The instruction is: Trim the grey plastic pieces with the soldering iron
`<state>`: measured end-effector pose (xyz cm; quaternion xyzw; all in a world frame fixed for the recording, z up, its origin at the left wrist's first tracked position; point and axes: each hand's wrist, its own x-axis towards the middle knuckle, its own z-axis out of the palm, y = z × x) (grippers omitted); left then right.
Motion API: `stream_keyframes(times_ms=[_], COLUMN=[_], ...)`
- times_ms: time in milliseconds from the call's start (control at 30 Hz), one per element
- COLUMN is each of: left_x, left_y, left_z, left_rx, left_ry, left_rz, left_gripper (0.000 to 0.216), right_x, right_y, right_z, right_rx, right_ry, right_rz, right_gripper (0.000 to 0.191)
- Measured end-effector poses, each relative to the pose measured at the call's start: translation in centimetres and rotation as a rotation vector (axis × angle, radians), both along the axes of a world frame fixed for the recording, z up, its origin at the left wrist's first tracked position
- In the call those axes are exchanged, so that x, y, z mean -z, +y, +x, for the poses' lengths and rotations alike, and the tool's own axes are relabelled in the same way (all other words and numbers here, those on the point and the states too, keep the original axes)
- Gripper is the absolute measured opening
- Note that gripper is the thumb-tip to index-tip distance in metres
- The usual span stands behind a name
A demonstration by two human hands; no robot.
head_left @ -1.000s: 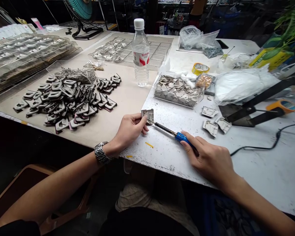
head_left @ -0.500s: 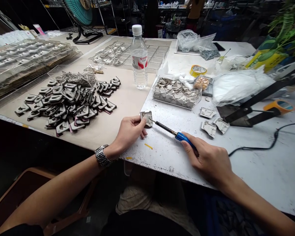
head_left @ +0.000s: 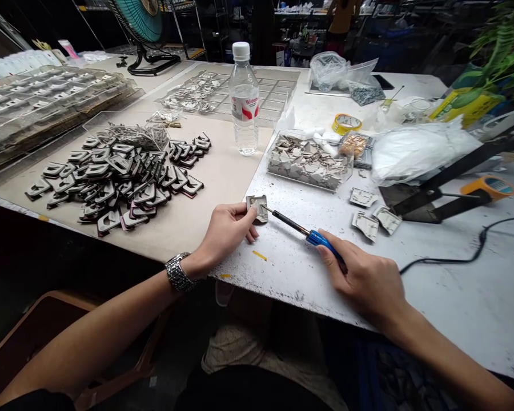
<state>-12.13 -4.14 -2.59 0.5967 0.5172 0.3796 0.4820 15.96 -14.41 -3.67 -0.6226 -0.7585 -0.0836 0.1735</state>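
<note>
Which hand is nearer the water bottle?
Left. The left hand, pinching a metal piece, sits in front of the water bottle; the right hand, holding a blue-handled tool, is farther away, front-right of it.

Water bottle (head_left: pixel 244 108) upright on bench, between pile of dark cut pieces (head_left: pixel 120 180) and clear tray of metal scraps (head_left: pixel 308 162). Yellow tape roll (head_left: pixel 346 123) just behind tray; white plastic bag (head_left: pixel 420 151) to its right. Stacked clear trays (head_left: pixel 47 94) far left; desk fan (head_left: pixel 139 17) behind; potted plant (head_left: pixel 501 51) far right.
</note>
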Motion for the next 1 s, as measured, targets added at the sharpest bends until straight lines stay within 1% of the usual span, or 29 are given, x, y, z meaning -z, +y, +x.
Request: stream_keyframes(times_ms=[200,567,800,1000], left_x=[-0.09,-0.18,0.31,0.28], left_y=[-0.02,-0.1,-0.04,-0.13], left_z=[0.04,0.06,-0.01,0.03], left_rx=[-0.007,0.008,-0.031,-0.036], left_ry=[-0.008,-0.019,-0.036,-0.03], left_rz=[-0.011,0.041,0.081,0.085], left_gripper=[0.037,0.042,0.035,0.036], right_x=[-0.11,-0.05,-0.18,-0.09], right_y=[-0.02,0.06,-0.24,-0.35], right_z=[-0.09,-0.01,0.21,0.06], right_rx=[0.0,0.001,-0.04,-0.036], right_ry=[0.018,0.046,-0.005,-0.039], right_rz=[-0.008,0.004,0.018,0.038], right_gripper=[0.045,0.044,0.045,0.044])
